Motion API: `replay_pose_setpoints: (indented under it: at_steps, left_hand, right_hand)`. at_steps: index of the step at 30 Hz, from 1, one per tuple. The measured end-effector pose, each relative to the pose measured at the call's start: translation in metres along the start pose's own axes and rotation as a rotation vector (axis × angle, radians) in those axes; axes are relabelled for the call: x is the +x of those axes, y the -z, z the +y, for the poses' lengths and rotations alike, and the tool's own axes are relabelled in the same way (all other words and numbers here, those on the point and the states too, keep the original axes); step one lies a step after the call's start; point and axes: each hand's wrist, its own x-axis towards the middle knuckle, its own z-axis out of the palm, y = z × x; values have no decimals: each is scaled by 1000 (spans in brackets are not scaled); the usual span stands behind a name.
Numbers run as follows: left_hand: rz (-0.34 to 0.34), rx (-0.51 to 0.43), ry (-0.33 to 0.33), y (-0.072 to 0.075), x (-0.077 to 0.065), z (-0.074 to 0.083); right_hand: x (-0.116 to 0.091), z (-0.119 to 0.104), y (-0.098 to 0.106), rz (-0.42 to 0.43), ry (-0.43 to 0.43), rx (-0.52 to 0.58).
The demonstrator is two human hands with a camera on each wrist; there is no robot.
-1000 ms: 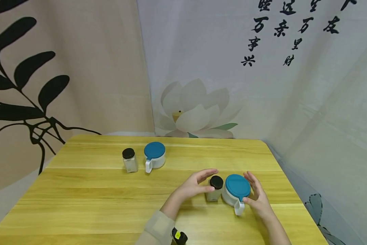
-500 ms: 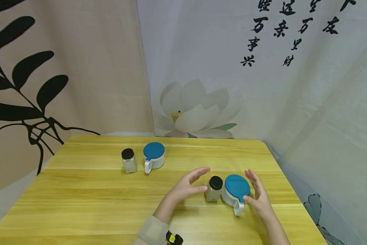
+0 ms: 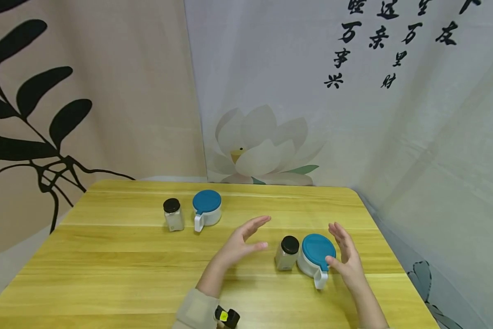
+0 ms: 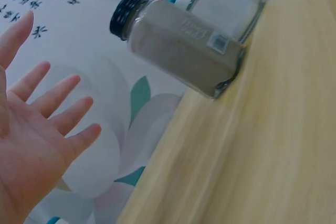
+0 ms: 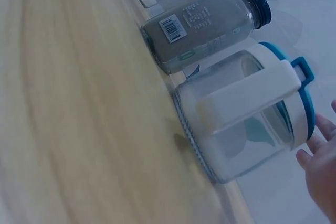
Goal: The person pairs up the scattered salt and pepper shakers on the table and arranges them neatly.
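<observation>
Near the right side of the table, a square glass jar with a black lid [image 3: 286,259] stands upright, filled with greyish contents. Close on its right is a clear container with a blue lid [image 3: 318,250] and a white handle pointing toward me. My left hand [image 3: 241,249] hovers left of the black-lidded jar, fingers spread, with a gap between them; in the left wrist view its palm [image 4: 37,135] holds nothing. On the other side, my right hand [image 3: 349,260] has its fingers apart beside the blue-lidded container, thumb tip overlapping the lid's edge.
Farther back on the left of the wooden table [image 3: 119,265] stand a similar black-lidded jar [image 3: 174,218] and blue-lidded container [image 3: 207,208]. Behind the table's back edge hangs a printed cloth [image 3: 271,68] with a flower and black characters.
My left hand has drawn away to the left from the black-lidded jar. The right hand has loosened slightly from the blue-lidded container. Both containers stay put.
</observation>
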Motion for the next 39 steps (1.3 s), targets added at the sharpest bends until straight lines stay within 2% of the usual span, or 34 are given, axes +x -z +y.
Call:
replay_pose_setpoints:
  at_steps: [6, 14, 21, 23, 30, 36, 39]
  left_hand:
    - [20, 33, 10, 6, -4, 4]
    - [48, 82, -9, 13, -8, 16]
    - [100, 119, -66, 24, -8, -13]
    - [113, 123, -80, 27, -9, -13]
    - [143, 128, -121, 36, -13, -4]
    - [177, 171, -82, 41, -18, 4]
    - [186, 185, -54, 42, -22, 16]
  right_hand:
    - [4, -3, -3, 1, -18, 20]
    - [11, -9, -10, -8, 46, 40]
    - [20, -16, -18, -12, 44, 47]
    - [21, -17, -20, -12, 39, 48]
    - [26, -17, -23, -19, 45, 57]
    - [29, -20, -27, -25, 56, 66]
    - [31, -22, -30, -28, 57, 59]
